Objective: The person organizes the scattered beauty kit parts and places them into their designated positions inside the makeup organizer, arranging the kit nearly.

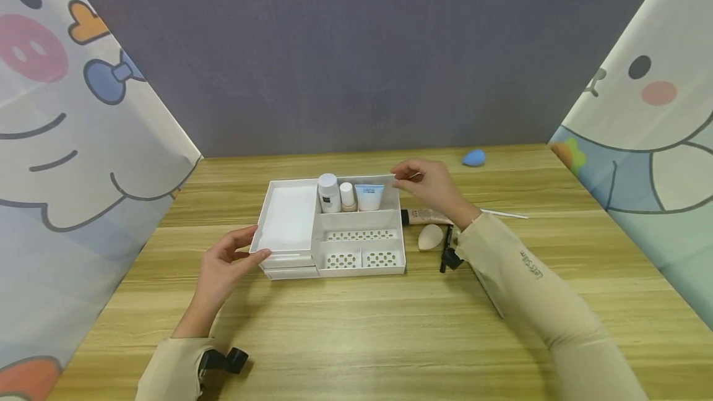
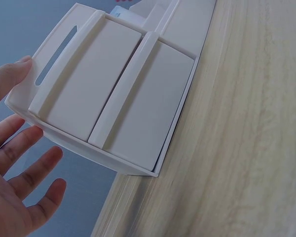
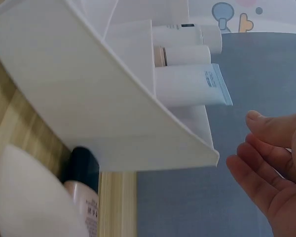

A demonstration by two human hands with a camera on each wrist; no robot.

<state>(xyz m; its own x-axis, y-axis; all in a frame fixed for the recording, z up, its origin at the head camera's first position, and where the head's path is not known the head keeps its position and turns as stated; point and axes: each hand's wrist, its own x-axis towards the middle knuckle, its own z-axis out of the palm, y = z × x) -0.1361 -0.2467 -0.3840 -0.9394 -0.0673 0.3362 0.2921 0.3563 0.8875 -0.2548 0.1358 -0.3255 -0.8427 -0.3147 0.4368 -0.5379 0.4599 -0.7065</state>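
A white desktop organizer (image 1: 284, 218) stands on the wooden table, with two front drawers (image 2: 143, 103) closed. Its back right compartment holds a white bottle (image 1: 329, 194), a small white-capped bottle (image 1: 348, 195) and a light blue and white squeeze tube (image 1: 369, 197). My left hand (image 1: 223, 265) rests against the organizer's front left corner, thumb at the top edge and fingers along the side, the lower ones spread. Near the back right corner, my right hand (image 1: 431, 184) has loosely bent fingers with nothing between them. The right wrist view shows a gap between its fingertips and the organizer.
Right of the organizer lie a black-capped beige tube (image 1: 426, 216), a pale makeup sponge (image 1: 430, 237), a black pencil-like stick (image 1: 446, 249) and a thin white stick (image 1: 504, 213). A blue sponge (image 1: 474, 158) sits near the back edge. A grey partition (image 1: 367, 54) rises behind.
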